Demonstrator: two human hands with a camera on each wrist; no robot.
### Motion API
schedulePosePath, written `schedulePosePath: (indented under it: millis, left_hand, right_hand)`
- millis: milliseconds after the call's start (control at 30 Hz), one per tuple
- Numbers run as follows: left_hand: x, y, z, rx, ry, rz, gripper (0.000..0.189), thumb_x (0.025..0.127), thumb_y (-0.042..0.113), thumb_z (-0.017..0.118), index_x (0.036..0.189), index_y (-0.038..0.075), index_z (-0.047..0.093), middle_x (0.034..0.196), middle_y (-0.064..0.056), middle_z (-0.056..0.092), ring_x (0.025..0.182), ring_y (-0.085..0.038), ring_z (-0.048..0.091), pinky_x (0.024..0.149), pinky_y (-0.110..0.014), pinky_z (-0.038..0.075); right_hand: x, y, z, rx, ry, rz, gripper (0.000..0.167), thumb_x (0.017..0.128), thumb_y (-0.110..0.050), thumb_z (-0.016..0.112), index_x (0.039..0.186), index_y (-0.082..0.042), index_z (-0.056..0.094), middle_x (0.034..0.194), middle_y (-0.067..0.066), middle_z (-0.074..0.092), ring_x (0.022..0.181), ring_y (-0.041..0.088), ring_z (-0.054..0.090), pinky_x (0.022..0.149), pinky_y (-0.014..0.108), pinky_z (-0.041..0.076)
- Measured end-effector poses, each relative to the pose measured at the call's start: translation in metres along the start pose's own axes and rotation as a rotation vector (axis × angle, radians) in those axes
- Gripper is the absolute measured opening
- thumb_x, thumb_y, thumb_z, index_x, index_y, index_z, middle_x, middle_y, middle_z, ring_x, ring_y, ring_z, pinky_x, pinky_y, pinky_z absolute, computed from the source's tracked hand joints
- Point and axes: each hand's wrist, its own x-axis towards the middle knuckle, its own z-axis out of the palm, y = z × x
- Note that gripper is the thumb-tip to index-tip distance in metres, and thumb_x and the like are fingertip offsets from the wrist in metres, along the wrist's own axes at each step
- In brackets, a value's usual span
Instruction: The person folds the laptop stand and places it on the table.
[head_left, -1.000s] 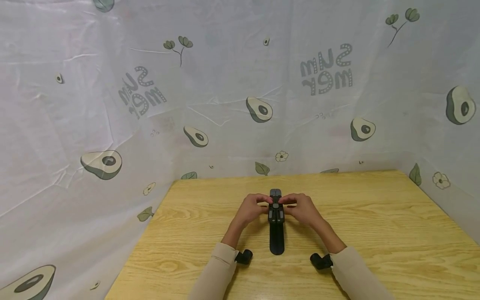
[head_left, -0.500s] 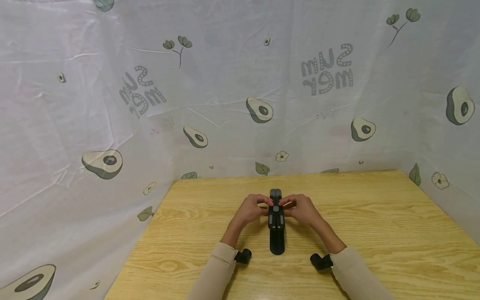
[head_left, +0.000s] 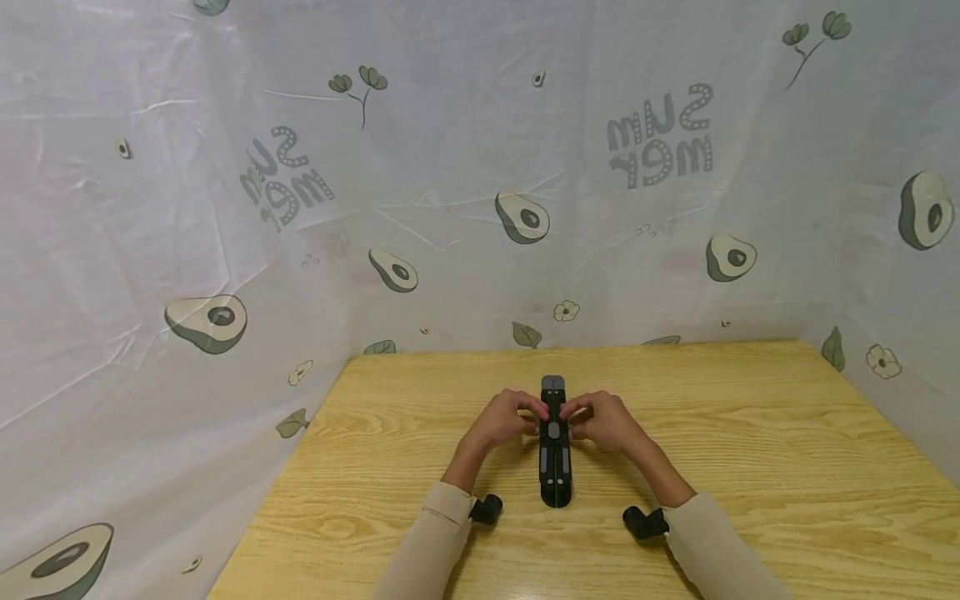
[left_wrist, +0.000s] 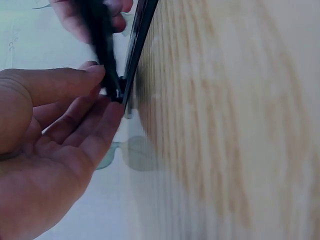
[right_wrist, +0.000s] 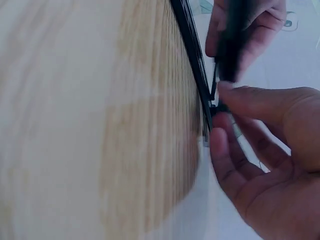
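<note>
A black folding stand [head_left: 556, 467] with grey pads, resembling a folded laptop stand, lies lengthwise on the wooden table. My left hand [head_left: 504, 421] pinches its left side near the far end between thumb and fingers. On the opposite side, my right hand [head_left: 606, 423] pinches it in the same way. Both wrist views show a slim upper part [left_wrist: 99, 35] tilted at a narrow angle above the flat base [right_wrist: 192, 50], joined at the far end beside the fingertips. The upper part is blurred there. In the head view it covers most of the base.
The light wooden table [head_left: 712, 417] reaches back to a pale printed curtain [head_left: 450, 167] with avocado and leaf patterns, which also hangs along both sides. Black wrist-worn devices [head_left: 487, 510] sit at the cuffs of both sleeves.
The stand's upper part has swung down toward me over the base, and its near end now almost reaches the base's near end. Both hands have stayed nearly in place.
</note>
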Motion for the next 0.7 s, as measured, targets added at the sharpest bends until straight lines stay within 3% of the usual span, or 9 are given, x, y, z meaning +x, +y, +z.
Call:
schedulePosePath:
  millis: [167,467,700]
  left_hand:
    - [-0.003,0.0034,-0.0007,-0.008,-0.044,-0.03,0.013,0.099,0.011,0.078,0.11,0.005,0.083,0.129,-0.013,0.076,0.125,-0.031,0.07,0.108,-0.051,0.056]
    - [-0.0023,0.004,0.0001,-0.032,-0.035,-0.075,0.016,0.102,0.017,0.075,0.113,0.008,0.082,0.121,-0.009,0.079,0.111,-0.021,0.071,0.102,-0.046,0.058]
    - [-0.0015,0.0026,0.0,-0.007,-0.041,-0.071,0.018,0.103,0.021,0.074,0.114,0.009,0.082,0.114,-0.007,0.08,0.104,-0.017,0.071,0.098,-0.043,0.058]
  right_hand:
    - [-0.0007,0.0018,-0.0015,-0.005,-0.058,0.034,0.022,0.09,0.006,0.079,0.111,-0.001,0.08,0.116,0.019,0.078,0.101,0.031,0.081,0.077,0.036,0.063]
    - [-0.0012,0.0024,-0.0037,-0.01,-0.066,0.03,0.018,0.096,-0.003,0.078,0.114,-0.002,0.079,0.12,0.018,0.077,0.108,0.034,0.079,0.084,0.041,0.064]
    - [-0.0039,-0.0006,-0.005,-0.076,-0.068,0.023,0.019,0.101,-0.015,0.075,0.116,-0.006,0.08,0.124,0.017,0.077,0.111,0.036,0.078,0.086,0.045,0.064]
